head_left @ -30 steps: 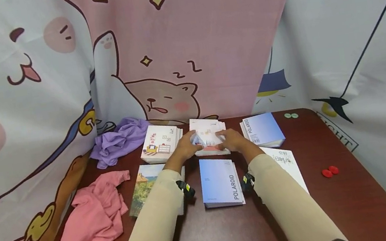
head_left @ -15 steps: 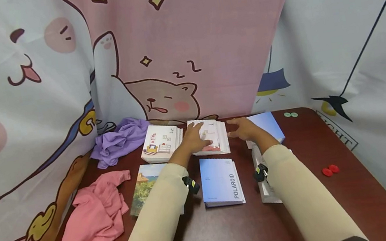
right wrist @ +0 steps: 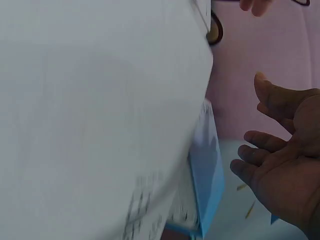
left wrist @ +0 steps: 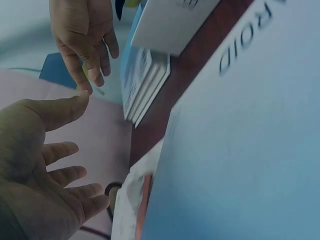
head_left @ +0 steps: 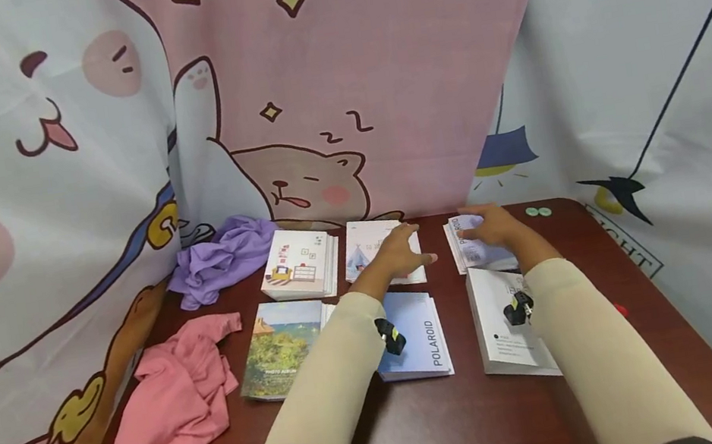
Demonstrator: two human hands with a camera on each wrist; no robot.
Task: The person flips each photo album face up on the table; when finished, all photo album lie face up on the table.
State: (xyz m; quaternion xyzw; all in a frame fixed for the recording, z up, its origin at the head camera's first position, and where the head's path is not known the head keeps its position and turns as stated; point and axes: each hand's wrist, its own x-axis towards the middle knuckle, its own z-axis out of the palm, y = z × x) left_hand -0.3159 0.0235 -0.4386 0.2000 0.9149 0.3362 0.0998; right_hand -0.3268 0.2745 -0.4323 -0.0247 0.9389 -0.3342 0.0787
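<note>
A: Blue Polaroid album (head_left: 480,243) at the back right of the table (head_left: 655,331) has the right hand (head_left: 491,228) above it, fingers loosely spread, holding nothing. Can't tell if it actually touches the cover.

B: And the left hand (head_left: 398,250)?

A: Also spread wide, palm bare in the wrist view, hovering at the right edge of the white album with the tent picture (head_left: 370,250). Hands are close together, not touching.

Head view bright, evenly lit, warped at edges (wrist views dim, blurred close-ups).
</note>
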